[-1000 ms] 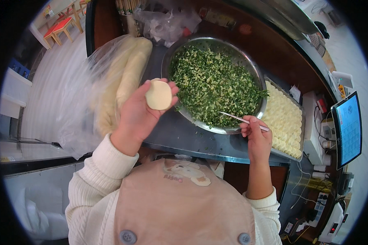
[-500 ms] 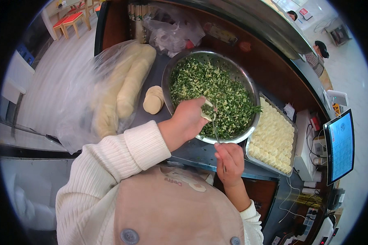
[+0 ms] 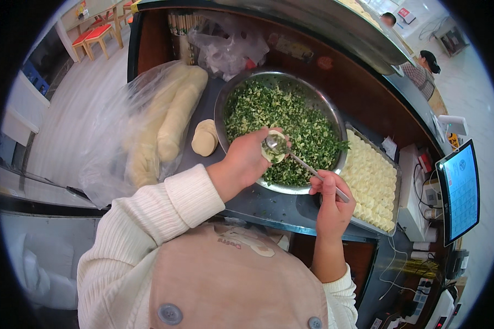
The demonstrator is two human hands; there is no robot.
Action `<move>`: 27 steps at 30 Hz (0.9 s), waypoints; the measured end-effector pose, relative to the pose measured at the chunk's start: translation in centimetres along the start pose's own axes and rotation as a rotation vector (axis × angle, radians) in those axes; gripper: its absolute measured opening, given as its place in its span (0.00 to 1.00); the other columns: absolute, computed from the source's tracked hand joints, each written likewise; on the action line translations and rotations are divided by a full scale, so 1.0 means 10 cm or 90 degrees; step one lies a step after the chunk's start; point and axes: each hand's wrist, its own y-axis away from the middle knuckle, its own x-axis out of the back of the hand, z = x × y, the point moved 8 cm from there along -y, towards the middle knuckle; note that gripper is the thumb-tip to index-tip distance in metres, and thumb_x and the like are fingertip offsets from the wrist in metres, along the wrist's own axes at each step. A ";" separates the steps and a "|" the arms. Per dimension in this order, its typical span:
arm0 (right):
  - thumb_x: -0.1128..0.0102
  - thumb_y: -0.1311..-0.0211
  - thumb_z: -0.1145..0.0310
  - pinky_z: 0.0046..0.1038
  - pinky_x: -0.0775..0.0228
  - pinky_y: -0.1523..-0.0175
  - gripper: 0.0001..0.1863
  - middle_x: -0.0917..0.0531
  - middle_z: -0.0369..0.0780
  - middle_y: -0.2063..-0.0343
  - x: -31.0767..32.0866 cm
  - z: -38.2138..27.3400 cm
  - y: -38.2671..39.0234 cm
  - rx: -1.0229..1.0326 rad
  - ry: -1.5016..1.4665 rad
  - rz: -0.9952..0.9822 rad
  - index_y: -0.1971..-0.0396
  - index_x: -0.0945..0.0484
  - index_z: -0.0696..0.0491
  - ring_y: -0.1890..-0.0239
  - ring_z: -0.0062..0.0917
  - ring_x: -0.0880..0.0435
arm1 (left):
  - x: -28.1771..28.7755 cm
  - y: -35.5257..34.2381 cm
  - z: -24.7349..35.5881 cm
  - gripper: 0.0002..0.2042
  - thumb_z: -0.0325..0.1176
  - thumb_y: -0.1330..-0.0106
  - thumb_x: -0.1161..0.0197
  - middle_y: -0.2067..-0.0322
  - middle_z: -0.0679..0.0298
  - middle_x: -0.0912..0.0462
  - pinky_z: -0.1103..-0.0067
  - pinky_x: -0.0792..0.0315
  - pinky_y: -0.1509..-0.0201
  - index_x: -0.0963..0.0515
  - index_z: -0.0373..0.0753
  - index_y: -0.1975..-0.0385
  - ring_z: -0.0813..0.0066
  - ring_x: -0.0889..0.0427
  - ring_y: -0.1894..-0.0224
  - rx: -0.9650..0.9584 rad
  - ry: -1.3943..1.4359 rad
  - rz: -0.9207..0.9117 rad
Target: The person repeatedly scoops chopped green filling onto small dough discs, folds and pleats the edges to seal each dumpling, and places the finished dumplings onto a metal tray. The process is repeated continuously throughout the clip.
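My left hand (image 3: 246, 157) cups a round dumpling wrapper (image 3: 276, 159) over the near part of a big steel bowl (image 3: 220, 109). Green chopped filling (image 3: 291, 109) fills much of that bowl. My right hand (image 3: 335, 204) grips the handle of a metal spoon (image 3: 319, 176), whose bowl presses onto the wrapper from the right. Some filling shows under and around the spoon. A short stack of round wrappers (image 3: 204, 141) lies left of the bowl. To its right, a metal tray (image 3: 362, 223) carries rows of pale folded dumplings (image 3: 365, 181).
Long dough rolls (image 3: 175, 120) lie in a clear plastic bag (image 3: 107, 137) at the left. Behind the bowl sit a crumpled plastic bag (image 3: 228, 46) and bundled chopsticks (image 3: 181, 33). A lit screen (image 3: 460, 192) and loose cables (image 3: 395, 263) are at the right. A person (image 3: 422, 77) is beyond the counter.
My right hand has moved right and slightly up, so the spoon now slants lower and crosses onto the wrapper. My left hand has turned the wrapper more face-up.
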 end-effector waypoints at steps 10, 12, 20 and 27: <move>0.33 0.47 0.77 0.29 0.30 0.54 0.05 0.18 0.42 0.70 -0.06 -0.36 0.09 0.310 0.262 -0.128 0.70 0.18 0.58 0.64 0.33 0.20 | 0.02 -0.02 0.15 0.18 0.35 0.23 0.64 0.55 0.50 0.23 0.67 0.28 0.42 0.34 0.26 0.48 0.58 0.22 0.51 -0.030 0.022 -0.012; 0.33 0.48 0.78 0.30 0.29 0.54 0.04 0.18 0.42 0.71 -0.10 -0.37 0.10 0.327 0.292 -0.139 0.70 0.18 0.58 0.65 0.34 0.20 | 0.02 -0.02 0.18 0.17 0.35 0.23 0.64 0.54 0.50 0.23 0.67 0.28 0.42 0.34 0.26 0.48 0.58 0.22 0.51 -0.046 0.013 -0.009; 0.33 0.49 0.78 0.32 0.28 0.55 0.04 0.17 0.43 0.71 -0.04 -0.53 0.02 0.388 0.327 -0.097 0.71 0.18 0.58 0.65 0.35 0.20 | 0.05 -0.05 0.21 0.17 0.35 0.23 0.63 0.53 0.50 0.24 0.67 0.28 0.42 0.34 0.27 0.48 0.59 0.22 0.50 -0.037 0.037 0.003; 0.32 0.50 0.78 0.31 0.28 0.56 0.05 0.17 0.42 0.72 -0.13 -0.57 0.02 0.411 0.368 -0.152 0.71 0.18 0.58 0.66 0.35 0.20 | 0.05 -0.04 0.34 0.17 0.36 0.22 0.64 0.53 0.50 0.24 0.66 0.29 0.43 0.34 0.29 0.49 0.60 0.22 0.51 -0.070 0.009 -0.002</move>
